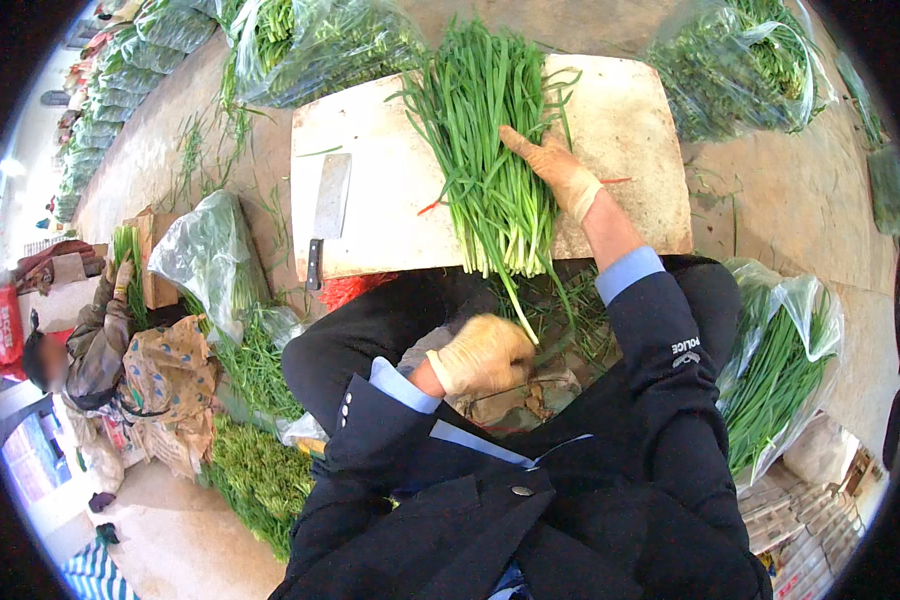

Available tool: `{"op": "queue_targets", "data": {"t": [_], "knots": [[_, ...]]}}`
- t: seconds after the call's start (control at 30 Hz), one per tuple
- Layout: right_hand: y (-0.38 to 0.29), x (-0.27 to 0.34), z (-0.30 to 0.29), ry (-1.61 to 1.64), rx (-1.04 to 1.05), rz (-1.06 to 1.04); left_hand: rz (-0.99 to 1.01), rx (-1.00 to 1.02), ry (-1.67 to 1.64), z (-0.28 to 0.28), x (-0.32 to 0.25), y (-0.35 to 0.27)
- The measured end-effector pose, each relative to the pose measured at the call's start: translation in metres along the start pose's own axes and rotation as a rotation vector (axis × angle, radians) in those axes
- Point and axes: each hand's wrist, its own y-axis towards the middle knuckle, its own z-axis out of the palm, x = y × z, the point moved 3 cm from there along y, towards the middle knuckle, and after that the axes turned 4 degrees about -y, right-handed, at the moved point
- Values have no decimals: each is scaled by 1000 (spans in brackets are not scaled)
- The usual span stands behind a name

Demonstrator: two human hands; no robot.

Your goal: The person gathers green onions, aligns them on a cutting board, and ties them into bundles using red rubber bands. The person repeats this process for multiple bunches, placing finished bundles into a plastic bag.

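A loose bundle of garlic chives [487,142] lies across a pale board [622,97], its pale stalk ends at the near edge. My gloved right hand [559,169] holds the bundle's right side, thumb on top and the other fingers mostly hidden. One stalk [520,306] sticks out past the board's edge. Its end reaches my gloved left hand [487,354], which is curled and blurred below the board; whether it grips the stalk is unclear. Red tie ends [429,208] show on both sides of the bundle. A cleaver [334,199] lies at the board's left.
Plastic-bagged greens stand beyond the board at left [330,67] and right [735,75]. An open bag of chives [780,375] is by my right knee. More greens [259,465] lie at left, where another person [94,349] handles a bunch. Red ties [352,291] hang under the board.
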Motion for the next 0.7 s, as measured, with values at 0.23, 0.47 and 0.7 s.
{"op": "queue_targets", "data": {"t": [0.23, 0.47, 0.7], "knots": [[-13, 14, 7, 26, 21, -26, 85, 18, -440, -14, 1, -21], [-20, 17, 5, -30, 29, 83, -218, 359, 586, 23, 16, -20], [-8, 2, 4, -23, -58, 22, -417, -135, -1029, 9, 41, -21]]}}
